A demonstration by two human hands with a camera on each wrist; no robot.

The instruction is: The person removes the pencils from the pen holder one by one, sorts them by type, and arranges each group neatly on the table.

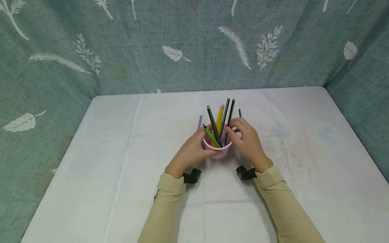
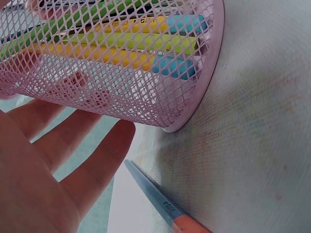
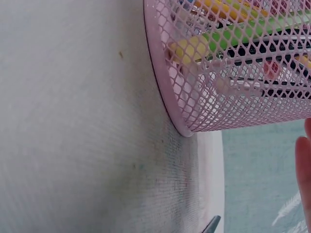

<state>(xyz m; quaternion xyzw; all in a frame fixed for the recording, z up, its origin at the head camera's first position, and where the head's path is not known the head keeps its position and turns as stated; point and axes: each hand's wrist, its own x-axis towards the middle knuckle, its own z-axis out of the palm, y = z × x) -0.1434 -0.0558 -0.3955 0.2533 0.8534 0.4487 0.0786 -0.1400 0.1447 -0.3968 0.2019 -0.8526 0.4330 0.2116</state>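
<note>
A pink mesh pencil cup (image 1: 218,152) stands on the white table, holding several pencils and pens. My left hand (image 1: 192,148) grips its left side, thumb along the near rim and fingers round the back; the left wrist view shows those fingers (image 2: 99,158) beside the mesh. At the right rim is my right hand (image 1: 247,140), thumb and forefinger pinching a black pencil (image 1: 231,109) that leans out of the cup. Beside it rise another black pencil (image 1: 211,116), yellow pencils (image 1: 218,118) and a short green pencil (image 1: 209,133). Only fingertips of the right hand show in the right wrist view.
Behind the cup, a bluish-purple stick (image 1: 200,121) shows past the left hand and a dark stick (image 1: 240,112) past the right. A blue-grey pen with an orange end (image 2: 170,208) lies on the table (image 1: 106,189). Leaf-patterned green cloth (image 1: 194,74) hangs behind the table.
</note>
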